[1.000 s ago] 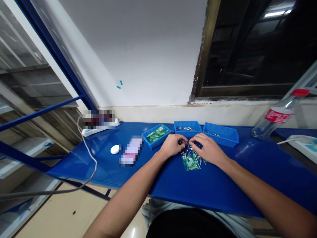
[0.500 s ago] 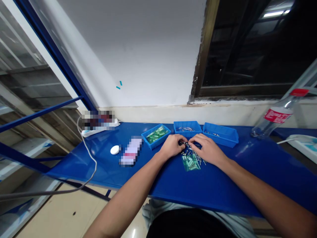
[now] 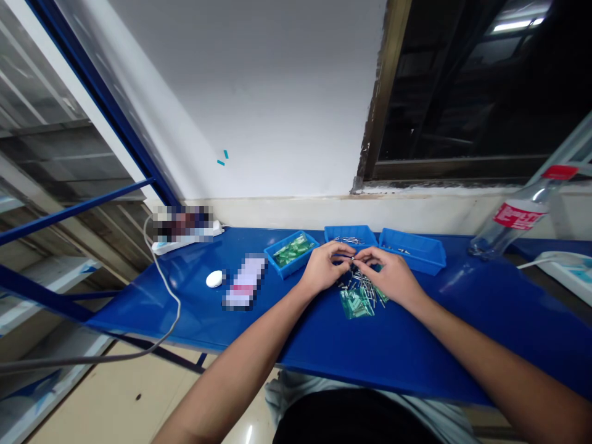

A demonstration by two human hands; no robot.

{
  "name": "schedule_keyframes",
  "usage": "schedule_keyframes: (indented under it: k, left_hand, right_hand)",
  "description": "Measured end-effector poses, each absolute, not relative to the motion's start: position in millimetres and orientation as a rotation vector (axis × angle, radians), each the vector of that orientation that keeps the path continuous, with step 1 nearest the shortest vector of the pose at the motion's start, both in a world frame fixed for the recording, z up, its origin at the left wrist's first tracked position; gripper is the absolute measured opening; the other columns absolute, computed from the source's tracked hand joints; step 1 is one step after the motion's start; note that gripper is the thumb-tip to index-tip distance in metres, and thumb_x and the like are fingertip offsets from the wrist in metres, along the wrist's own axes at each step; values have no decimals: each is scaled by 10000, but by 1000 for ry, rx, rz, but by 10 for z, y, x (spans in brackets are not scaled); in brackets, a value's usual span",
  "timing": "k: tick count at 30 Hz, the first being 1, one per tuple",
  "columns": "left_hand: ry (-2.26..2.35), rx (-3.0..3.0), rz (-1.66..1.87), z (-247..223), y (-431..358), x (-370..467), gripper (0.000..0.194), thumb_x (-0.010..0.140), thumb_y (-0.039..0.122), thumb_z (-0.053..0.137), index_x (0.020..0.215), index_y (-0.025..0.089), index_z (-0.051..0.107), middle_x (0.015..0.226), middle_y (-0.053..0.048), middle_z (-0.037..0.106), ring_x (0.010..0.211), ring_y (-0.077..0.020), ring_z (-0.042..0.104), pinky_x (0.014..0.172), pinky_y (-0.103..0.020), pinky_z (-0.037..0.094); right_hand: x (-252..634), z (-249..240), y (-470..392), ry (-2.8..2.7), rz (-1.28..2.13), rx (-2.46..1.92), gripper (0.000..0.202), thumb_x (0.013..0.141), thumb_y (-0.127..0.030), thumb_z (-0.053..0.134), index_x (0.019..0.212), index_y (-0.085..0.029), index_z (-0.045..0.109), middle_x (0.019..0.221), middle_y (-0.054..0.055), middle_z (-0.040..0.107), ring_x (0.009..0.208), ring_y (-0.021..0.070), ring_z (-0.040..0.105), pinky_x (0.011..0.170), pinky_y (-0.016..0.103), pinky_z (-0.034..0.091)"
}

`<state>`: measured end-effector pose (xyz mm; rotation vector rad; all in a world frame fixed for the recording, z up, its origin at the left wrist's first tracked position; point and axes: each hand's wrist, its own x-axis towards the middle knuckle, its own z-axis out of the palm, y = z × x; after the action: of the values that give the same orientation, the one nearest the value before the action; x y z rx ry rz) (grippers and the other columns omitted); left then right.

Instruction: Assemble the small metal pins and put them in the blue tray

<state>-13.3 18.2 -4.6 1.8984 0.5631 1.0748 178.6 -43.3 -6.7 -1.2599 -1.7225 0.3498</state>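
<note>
My left hand (image 3: 327, 266) and my right hand (image 3: 387, 273) meet above a loose pile of small metal pieces (image 3: 362, 282). Their fingertips pinch at one tiny metallic piece (image 3: 353, 259), too small to make out. In front of the pile lies a green clear packet (image 3: 356, 303) with pieces inside. Behind my hands stand three blue trays: the left tray (image 3: 285, 270) holds green packets, the middle tray (image 3: 350, 232) some metal pins, and the right tray (image 3: 423, 258) a few small pieces.
A phone-like object (image 3: 245, 280) and a white round object (image 3: 214, 279) lie left on the blue table (image 3: 393, 357). A power strip (image 3: 187, 242) sits at the back left, its grey cable (image 3: 173, 296) hanging forward. A bottle (image 3: 518, 216) stands on the right.
Both hands have risen slightly off the pile, and their fingertips have come together around a tiny piece. More of the pile and some green beneath my right hand now show.
</note>
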Motion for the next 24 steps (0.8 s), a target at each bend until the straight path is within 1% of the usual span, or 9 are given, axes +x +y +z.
schedule_keyframes:
  k: [4,7,10,13,17,21,24]
  left_hand:
    - [564,1823,1070,-60,166,-109,237,831,75,698,1062,118,723,1159,-114,690,964,-166,736,963,-356,626]
    - [533,1783,1050,-64,161,-103,237,842,70,690,1073,118,717,1172,-123,698,1040,-195,725,977,-366,615]
    - [502,1718,1031,-66,171,-109,254,863,91,702,1116,114,697,1188,-143,711,1106,-223,716,983,-362,597]
    - [533,1638,986,-59,177,-116,311,879,135,724,1184,109,669,1128,-150,741,1092,-231,729,942,-341,596]
    - [622,1669,945,-33,150,-124,360,894,228,741,1229,113,674,1095,-140,769,1043,-224,747,931,-330,592]
    - [760,1884,897,17,111,-153,344,896,422,742,1103,150,784,1051,-92,802,974,-249,765,855,-313,606]
    - [803,1944,866,39,112,-176,368,895,485,726,1069,173,815,1023,-66,813,933,-257,776,811,-314,616]
  right_hand:
    - [1793,-98,-407,-1665,390,-1262,149,912,-365,665,948,-229,713,934,52,775,808,227,742,784,399,639]
    - [1793,-115,-403,-1662,373,-1251,150,906,-362,662,947,-227,714,942,60,772,803,228,739,769,404,644]
    - [1781,-110,-413,-1670,341,-1238,138,892,-330,664,966,-223,711,947,61,762,772,214,726,753,389,639]
    - [1764,-75,-431,-1709,299,-1222,146,873,-276,656,997,-222,713,944,56,740,768,204,704,743,371,623]
    - [1755,-22,-453,-1774,212,-1217,192,876,-219,603,1030,-225,717,918,58,698,766,204,666,710,355,590]
    - [1774,-12,-462,-1801,167,-1243,145,900,-233,605,992,-230,716,928,58,696,751,203,648,696,354,564]
    - [1795,-26,-460,-1829,173,-1226,102,912,-249,617,967,-236,702,931,53,710,752,207,654,713,359,567]
